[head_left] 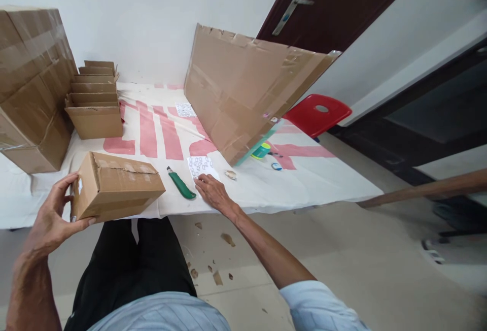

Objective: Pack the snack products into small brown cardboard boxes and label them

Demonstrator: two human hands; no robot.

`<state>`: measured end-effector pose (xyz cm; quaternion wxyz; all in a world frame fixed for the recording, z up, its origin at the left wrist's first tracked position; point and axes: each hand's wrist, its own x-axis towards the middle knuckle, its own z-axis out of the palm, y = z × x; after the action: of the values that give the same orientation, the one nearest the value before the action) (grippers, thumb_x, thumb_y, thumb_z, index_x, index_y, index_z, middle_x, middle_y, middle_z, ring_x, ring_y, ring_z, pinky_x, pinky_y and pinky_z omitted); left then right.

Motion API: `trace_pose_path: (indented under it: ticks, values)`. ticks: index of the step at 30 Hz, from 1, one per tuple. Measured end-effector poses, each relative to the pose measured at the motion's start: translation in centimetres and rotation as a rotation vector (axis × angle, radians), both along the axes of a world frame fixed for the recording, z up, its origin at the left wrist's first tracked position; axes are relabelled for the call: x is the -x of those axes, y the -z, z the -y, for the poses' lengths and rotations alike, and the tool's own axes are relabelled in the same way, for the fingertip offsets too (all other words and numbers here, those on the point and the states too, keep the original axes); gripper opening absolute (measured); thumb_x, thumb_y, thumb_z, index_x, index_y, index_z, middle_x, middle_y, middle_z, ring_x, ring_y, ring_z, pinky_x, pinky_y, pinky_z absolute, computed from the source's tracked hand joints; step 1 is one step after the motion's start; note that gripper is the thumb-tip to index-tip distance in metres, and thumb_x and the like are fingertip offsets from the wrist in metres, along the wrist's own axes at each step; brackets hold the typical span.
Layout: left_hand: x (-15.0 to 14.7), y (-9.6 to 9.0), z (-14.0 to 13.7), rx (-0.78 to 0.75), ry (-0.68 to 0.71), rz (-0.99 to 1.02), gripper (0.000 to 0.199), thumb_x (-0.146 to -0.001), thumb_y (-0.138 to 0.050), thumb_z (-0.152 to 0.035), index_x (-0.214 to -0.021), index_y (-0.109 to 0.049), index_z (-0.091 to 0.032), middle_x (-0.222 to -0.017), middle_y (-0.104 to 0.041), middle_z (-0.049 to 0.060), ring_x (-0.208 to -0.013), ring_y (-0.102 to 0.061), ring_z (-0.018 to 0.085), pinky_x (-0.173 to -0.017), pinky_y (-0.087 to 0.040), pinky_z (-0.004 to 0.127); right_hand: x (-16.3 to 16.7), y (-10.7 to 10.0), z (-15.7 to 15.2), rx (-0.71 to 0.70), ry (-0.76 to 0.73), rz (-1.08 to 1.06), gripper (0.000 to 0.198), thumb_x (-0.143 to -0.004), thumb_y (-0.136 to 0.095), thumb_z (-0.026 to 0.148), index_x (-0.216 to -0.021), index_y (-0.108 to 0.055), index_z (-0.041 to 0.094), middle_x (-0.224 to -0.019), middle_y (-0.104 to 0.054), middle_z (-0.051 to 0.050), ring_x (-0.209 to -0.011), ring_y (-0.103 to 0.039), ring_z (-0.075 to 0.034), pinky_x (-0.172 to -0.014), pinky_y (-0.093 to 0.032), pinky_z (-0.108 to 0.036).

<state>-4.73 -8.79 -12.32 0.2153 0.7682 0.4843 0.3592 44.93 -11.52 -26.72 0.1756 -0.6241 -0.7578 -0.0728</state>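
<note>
My left hand [57, 217] grips the left end of a small closed cardboard box [125, 186] at the table's front edge, thumb below and fingers on the upper side. White label bits show on that end. My right hand [215, 191] rests at the lower edge of a white sticker sheet [201, 165] printed with small dark outlines. Its fingertips touch the paper; whether they pinch a sticker is hidden. Between box and right hand lies a green utility knife [181, 184], its tip pointing away from me.
A large flat carton [243, 87] leans on the table [304, 184]. Nearby are a yellow-green tape roll [261, 151], a small blue-white roll [276, 166] and another printed sheet [185, 109]. Open boxes [95, 123] and a big carton [34, 77] stand left. A red chair [317, 115] is behind.
</note>
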Motion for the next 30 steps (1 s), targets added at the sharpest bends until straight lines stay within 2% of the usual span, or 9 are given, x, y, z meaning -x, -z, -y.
trace_pose_path:
  ticks: [4, 9, 13, 15, 18, 21, 26, 30]
  values:
    - [0.2, 0.1, 0.1, 0.103, 0.070, 0.134, 0.093, -0.073, -0.088, -0.044, -0.154, -0.043, -0.032, -0.166, -0.042, 0.010, -0.153, -0.041, 0.038, -0.118, -0.048, 0.052, 0.4, 0.0, 0.8, -0.012, 0.013, 0.006, 0.030, -0.107, -0.045, 0.024, -0.120, -0.072, 0.021, -0.112, -0.071, -0.013, -0.098, -0.059, -0.027, -0.088, -0.048, -0.037]
    - [0.1, 0.0, 0.3, 0.108, 0.066, 0.119, 0.094, -0.074, -0.088, -0.049, -0.154, -0.042, -0.030, -0.165, -0.042, 0.011, -0.150, -0.043, 0.039, -0.117, -0.047, 0.056, 0.5, 0.2, 1.1, -0.050, 0.045, -0.036, 0.035, -0.109, -0.038, 0.025, -0.121, -0.071, 0.020, -0.118, -0.072, -0.014, -0.103, -0.063, -0.026, -0.093, -0.052, -0.038]
    - [-0.6, -0.3, 0.9, 0.100, 0.068, 0.126, 0.092, -0.072, -0.090, -0.050, -0.150, -0.046, -0.027, -0.163, -0.043, 0.014, -0.149, -0.045, 0.040, -0.114, -0.050, 0.053, 0.6, 0.1, 1.4, -0.083, 0.003, -0.076, 0.034, -0.107, -0.040, 0.026, -0.119, -0.071, 0.022, -0.110, -0.073, -0.012, -0.101, -0.067, -0.025, -0.089, -0.055, -0.037]
    - [-0.9, -0.3, 1.3, 0.094, 0.080, 0.139, 0.091, -0.072, -0.089, -0.046, -0.149, -0.046, -0.026, -0.162, -0.045, 0.015, -0.149, -0.045, 0.039, -0.113, -0.050, 0.051, 0.6, 0.1, 1.4, -0.110, -0.027, -0.100, 0.034, -0.107, -0.040, 0.029, -0.117, -0.071, 0.021, -0.105, -0.073, -0.012, -0.097, -0.068, -0.026, -0.084, -0.057, -0.037]
    - [-1.2, -0.2, 1.8, 0.076, 0.112, 0.186, 0.091, -0.071, -0.090, -0.038, -0.149, -0.046, -0.024, -0.162, -0.044, 0.016, -0.150, -0.044, 0.038, -0.115, -0.049, 0.049, 1.2, -0.5, 0.6, -0.200, -0.053, -0.159, 0.033, -0.106, -0.043, 0.034, -0.114, -0.072, 0.021, -0.104, -0.073, -0.013, -0.099, -0.069, -0.029, -0.086, -0.057, -0.042]
    - [-1.5, 0.0, 2.1, 0.048, 0.133, 0.229, 0.091, -0.070, -0.091, -0.033, -0.149, -0.049, -0.024, -0.163, -0.043, 0.016, -0.153, -0.041, 0.039, -0.124, -0.040, 0.053, 3.5, -3.0, -0.5, -0.245, -0.126, -0.263, 0.029, -0.105, -0.048, 0.034, -0.113, -0.073, 0.023, -0.104, -0.074, -0.012, -0.099, -0.069, -0.029, -0.088, -0.058, -0.044]
    - [-2.0, 0.5, 2.3, 0.020, 0.162, 0.259, 0.091, -0.069, -0.094, -0.029, -0.150, -0.052, -0.028, -0.166, -0.039, 0.016, -0.156, -0.036, 0.041, -0.127, -0.033, 0.057, 10.3, -10.3, -1.6, -0.252, -0.228, -0.465, 0.026, -0.105, -0.052, 0.033, -0.113, -0.075, 0.024, -0.102, -0.072, -0.010, -0.094, -0.069, -0.026, -0.079, -0.059, -0.040]
    - [-2.4, 1.0, 2.3, -0.001, 0.164, 0.279, 0.090, -0.068, -0.095, -0.024, -0.149, -0.056, -0.030, -0.168, -0.037, 0.015, -0.157, -0.034, 0.041, -0.128, -0.032, 0.058, 15.0, -15.0, -1.8, -0.241, -0.323, -0.513, 0.025, -0.104, -0.055, 0.033, -0.113, -0.076, 0.025, -0.104, -0.072, -0.010, -0.097, -0.069, -0.025, -0.086, -0.059, -0.042]
